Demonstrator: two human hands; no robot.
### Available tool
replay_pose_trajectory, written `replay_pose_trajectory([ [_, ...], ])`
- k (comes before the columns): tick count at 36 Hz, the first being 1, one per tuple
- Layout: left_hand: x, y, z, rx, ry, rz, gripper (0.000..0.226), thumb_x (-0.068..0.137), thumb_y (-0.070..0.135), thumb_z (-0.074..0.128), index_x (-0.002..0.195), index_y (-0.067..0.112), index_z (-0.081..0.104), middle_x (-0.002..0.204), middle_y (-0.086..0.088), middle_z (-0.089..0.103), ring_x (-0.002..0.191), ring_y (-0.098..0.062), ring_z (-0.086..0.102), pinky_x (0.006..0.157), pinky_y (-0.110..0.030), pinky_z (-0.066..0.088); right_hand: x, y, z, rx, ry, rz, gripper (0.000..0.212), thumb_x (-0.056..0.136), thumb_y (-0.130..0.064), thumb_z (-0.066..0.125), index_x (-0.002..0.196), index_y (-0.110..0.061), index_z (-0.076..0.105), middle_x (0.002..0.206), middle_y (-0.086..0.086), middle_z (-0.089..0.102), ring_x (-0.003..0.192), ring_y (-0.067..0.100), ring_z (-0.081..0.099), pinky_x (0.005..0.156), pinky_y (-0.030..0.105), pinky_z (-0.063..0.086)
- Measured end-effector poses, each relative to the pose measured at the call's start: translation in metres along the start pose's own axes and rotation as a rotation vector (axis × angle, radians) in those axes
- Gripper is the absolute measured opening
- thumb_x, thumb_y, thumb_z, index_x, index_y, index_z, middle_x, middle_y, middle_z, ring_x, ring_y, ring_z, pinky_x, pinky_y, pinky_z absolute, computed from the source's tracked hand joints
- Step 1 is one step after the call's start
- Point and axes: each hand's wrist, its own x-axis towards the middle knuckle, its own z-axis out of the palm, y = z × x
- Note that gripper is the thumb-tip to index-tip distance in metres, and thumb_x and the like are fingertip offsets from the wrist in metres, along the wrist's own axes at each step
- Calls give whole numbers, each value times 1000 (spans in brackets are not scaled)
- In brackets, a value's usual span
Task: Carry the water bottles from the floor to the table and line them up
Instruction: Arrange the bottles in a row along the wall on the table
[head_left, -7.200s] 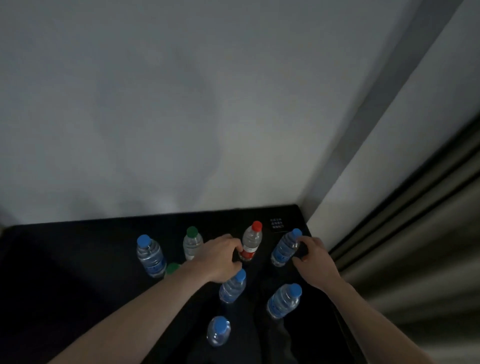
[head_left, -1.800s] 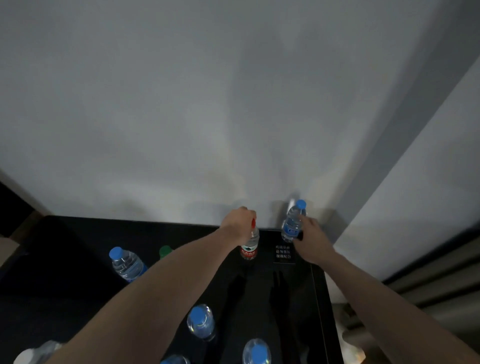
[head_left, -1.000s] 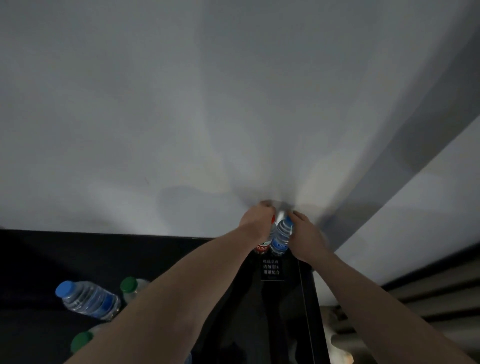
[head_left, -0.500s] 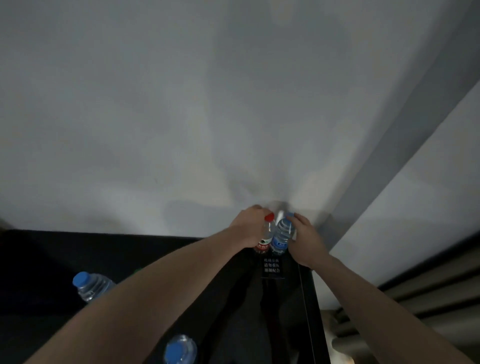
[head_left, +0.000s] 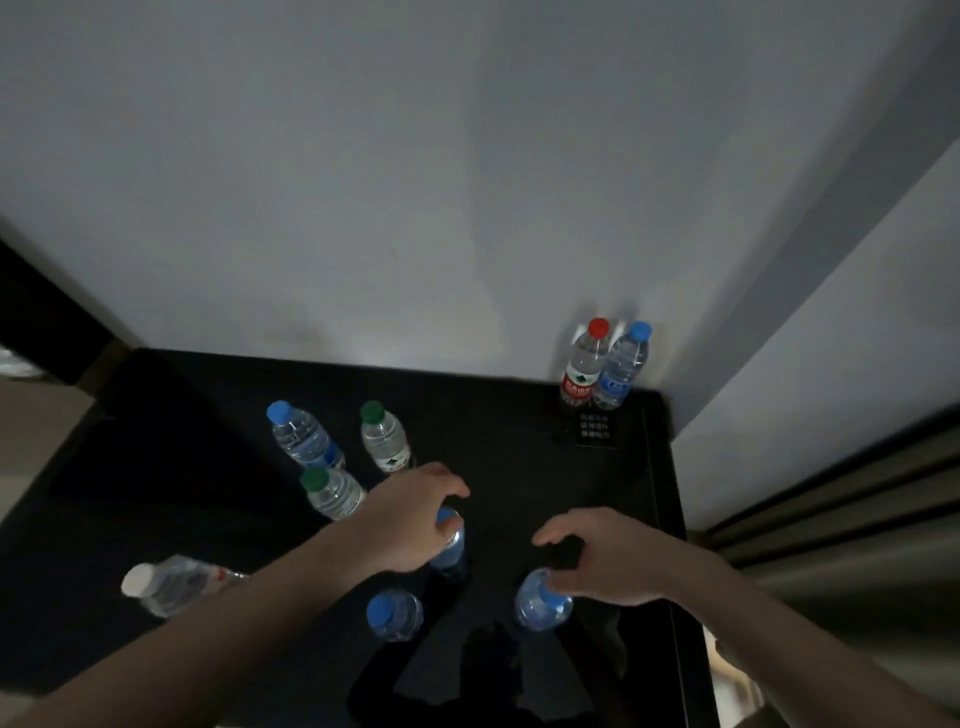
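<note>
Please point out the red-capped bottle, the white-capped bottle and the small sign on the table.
red-capped bottle (head_left: 577, 383): head view, red label.
white-capped bottle (head_left: 174, 590): head view, clear body.
small sign (head_left: 595, 431): head view, printed face.

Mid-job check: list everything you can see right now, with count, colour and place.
Blue-capped bottles: five, clear; one in the far right corner, one far left of centre, one under the left hand, one near centre, one at the right hand.
Red-capped bottle: one, clear, red label, far right corner, beside a blue-capped one.
Green-capped bottles: two, clear, left of centre.
White-capped bottle: one, clear, near left, tilted.
Table: one, black.
Small sign: one, dark, before the corner pair.
Wall: grey, behind.
Left hand: over a cap.
Right hand: above a bottle.
</note>
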Motion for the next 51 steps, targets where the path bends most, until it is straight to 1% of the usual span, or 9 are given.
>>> replay_pose_trajectory([
  [4, -19, -13, 23, -39, 4, -30, 37, 96, 37, 61, 133, 32, 55, 126, 15, 56, 109, -8, 59, 91, -28, 50, -10, -5, 22, -51, -86, 60, 63, 66, -62, 77, 123, -46, 53, 116, -22, 51, 104, 2, 53, 88, 23, 46],
  [13, -13, -24, 31, -58, 79, -54, 36, 96, 24, 64, 132, 31, 60, 122, 6, 66, 105, -13, 64, 84, -26, 48, -4, -16, 38, 9, 317, 73, 17, 83, -27, 72, 86, -39, 60, 91, -15, 61, 80, 0, 61, 67, 16, 46],
  [17, -6, -23, 30, -68, 68, -47, 34, 96, 17, 65, 127, 30, 62, 113, 1, 69, 94, -14, 66, 73, -26, 50, -1, -18, 42, 10, 446, 169, 12, 89, -27, 66, 94, -37, 61, 94, -15, 64, 80, 0, 60, 67, 16, 41],
  [21, 2, -23, 24, -63, 84, -26, 40, 94, 12, 66, 130, 28, 61, 117, -1, 67, 101, -20, 66, 84, -34, 57, 1, -26, 53, 34, 535, 302, 24, 94, -30, 62, 117, -35, 59, 109, -11, 65, 86, 7, 57, 72, 23, 41],
  [26, 6, -29, 19, -38, 87, 36, 35, 90, 8, 67, 119, 27, 66, 109, -1, 68, 97, -22, 67, 80, -36, 58, 3, -43, 66, 45, 578, 406, 32, 99, -29, 56, 131, -32, 51, 117, -2, 64, 84, 10, 55, 69, 22, 40],
  [35, 7, -45, 19, -49, 89, 130, 18, 89, 10, 68, 104, 19, 68, 97, -3, 69, 90, -22, 67, 77, -38, 58, 9, -61, 95, 76, 618, 480, 25, 98, -18, 53, 114, -34, 43, 107, -3, 60, 84, 15, 58, 70, 28, 43],
  [40, 8, -44, 20, -39, 97, 161, 10, 92, 19, 68, 101, 17, 68, 91, -2, 69, 84, -20, 67, 76, -40, 58, 14, -66, 104, 77, 605, 512, 40, 90, -8, 54, 103, -40, 34, 101, -7, 52, 78, 11, 54, 68, 29, 41],
  [45, 11, -40, 18, -32, 109, 132, 14, 89, 14, 69, 101, 20, 69, 93, -1, 69, 85, -19, 68, 75, -38, 59, 13, -62, 89, 102, 570, 464, 35, 89, -9, 57, 100, -38, 40, 101, -9, 54, 81, 8, 57, 60, 18, 38],
  [51, 13, -47, 19, -45, 114, 90, 29, 87, 8, 69, 111, 25, 67, 102, -2, 70, 92, -22, 68, 77, -37, 59, 18, -59, 59, 12, 527, 371, 42, 82, 0, 57, 96, -38, 44, 104, -9, 54, 85, 5, 55, 68, 20, 40],
])
